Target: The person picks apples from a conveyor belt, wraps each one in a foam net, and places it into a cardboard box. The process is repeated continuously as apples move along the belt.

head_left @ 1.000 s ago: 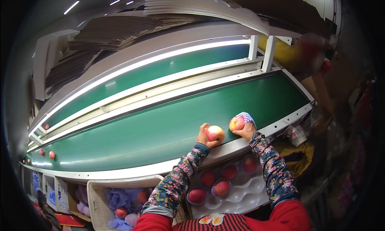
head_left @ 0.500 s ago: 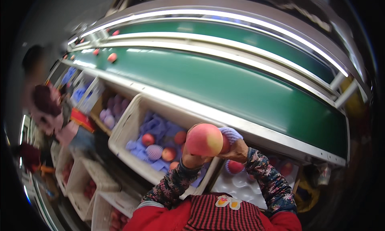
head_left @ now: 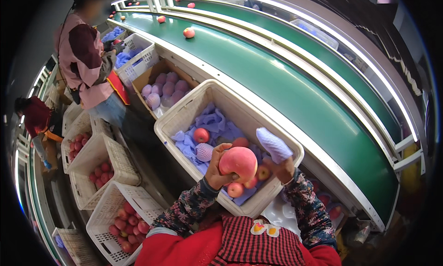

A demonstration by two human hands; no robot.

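My left hand (head_left: 216, 170) grips a large red apple (head_left: 238, 163), thumb in front and fingers around its left side, above a pale plastic crate (head_left: 244, 110). To its right, my right hand (head_left: 284, 169) holds a light purple foam net sleeve (head_left: 273, 144) that stands up from the fingers. The fingers inside the sleeve are hidden. Below the hands, the crate contains loose foam nets (head_left: 210, 119), several bare apples (head_left: 201, 135) and one netted fruit (head_left: 204, 152). Some apples lie close beneath my right hand; whether it touches them is unclear.
Beyond the crate runs a green conveyor belt (head_left: 258, 58) with a few apples (head_left: 188, 33). A cardboard box of netted fruit (head_left: 168, 87) adjoins the crate. Crates of apples (head_left: 128, 226) stand at left. A co-worker (head_left: 87, 58) stands at far left. A white moulded tray (head_left: 281, 211) is partly under my right arm.
My hands have moved apart, the right one rightward with the foam sleeve, now upright. The apple stays in my left hand. The view has shifted, showing more of the left side.
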